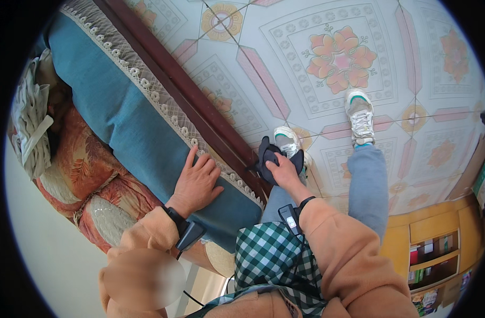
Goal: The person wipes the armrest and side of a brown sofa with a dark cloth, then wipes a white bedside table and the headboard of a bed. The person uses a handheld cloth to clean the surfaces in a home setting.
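My left hand [199,181] rests on the blue seat cover [137,131] of a wooden-framed sofa, fingers a little apart and holding nothing. Its index fingertip touches the crocheted lace trim [155,96] along the cover's edge. In my right hand [284,171] is a bunched dark cloth item [268,161], whose exact kind I cannot tell. It hangs above my left sneaker [287,140], partly hiding it, near the sofa's dark red rail [222,129].
Patterned cushions [83,153] and a pale crumpled cloth [32,131] lie at the sofa's back. My other sneaker [361,119] stands on the floral tiled floor [341,59]. A yellow wooden cabinet [397,234] with filled shelves is at lower right. Cables hang from both wrist devices.
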Demonstrator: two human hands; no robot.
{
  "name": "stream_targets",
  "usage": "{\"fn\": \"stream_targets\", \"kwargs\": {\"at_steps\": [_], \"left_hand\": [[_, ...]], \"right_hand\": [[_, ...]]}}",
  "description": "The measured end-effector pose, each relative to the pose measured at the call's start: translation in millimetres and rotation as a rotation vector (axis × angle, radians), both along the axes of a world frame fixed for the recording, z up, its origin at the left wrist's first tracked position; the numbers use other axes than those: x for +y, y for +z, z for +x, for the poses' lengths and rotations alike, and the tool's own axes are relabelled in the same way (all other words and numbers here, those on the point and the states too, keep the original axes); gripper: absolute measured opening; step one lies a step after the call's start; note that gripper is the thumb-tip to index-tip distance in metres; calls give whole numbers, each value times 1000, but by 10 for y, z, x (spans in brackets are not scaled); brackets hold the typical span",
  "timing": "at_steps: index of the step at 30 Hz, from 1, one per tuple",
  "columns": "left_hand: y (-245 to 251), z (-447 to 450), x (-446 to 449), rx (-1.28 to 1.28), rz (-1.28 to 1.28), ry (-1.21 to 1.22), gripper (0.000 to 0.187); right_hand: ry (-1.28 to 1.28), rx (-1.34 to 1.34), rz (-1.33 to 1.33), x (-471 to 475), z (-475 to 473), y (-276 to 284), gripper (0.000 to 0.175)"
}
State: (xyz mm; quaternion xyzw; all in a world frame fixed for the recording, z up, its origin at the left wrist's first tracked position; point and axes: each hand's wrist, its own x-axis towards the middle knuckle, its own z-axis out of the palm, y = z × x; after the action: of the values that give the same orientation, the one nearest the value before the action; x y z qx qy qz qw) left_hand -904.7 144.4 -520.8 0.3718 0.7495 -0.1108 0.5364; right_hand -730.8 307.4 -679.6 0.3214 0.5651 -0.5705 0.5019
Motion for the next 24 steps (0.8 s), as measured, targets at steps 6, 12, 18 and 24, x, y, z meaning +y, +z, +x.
{"fn": "stream_targets", "kwargs": {"at_steps": [6,12,18,24], "left_hand": [[196,55,8,-7,-23,21,39],[49,6,51,-17,-17,44,38],[355,-652,-68,359,255,205,57],[-77,-1615,-1034,950,316,309,60]], "right_hand": [[36,19,-123,-257,147,-62,50],[257,-73,-86,-525,408,-67,39],[-48,168,-160,-926,128,-357,39],[-296,524,-140,-1458,-1536,-771,39]]}}
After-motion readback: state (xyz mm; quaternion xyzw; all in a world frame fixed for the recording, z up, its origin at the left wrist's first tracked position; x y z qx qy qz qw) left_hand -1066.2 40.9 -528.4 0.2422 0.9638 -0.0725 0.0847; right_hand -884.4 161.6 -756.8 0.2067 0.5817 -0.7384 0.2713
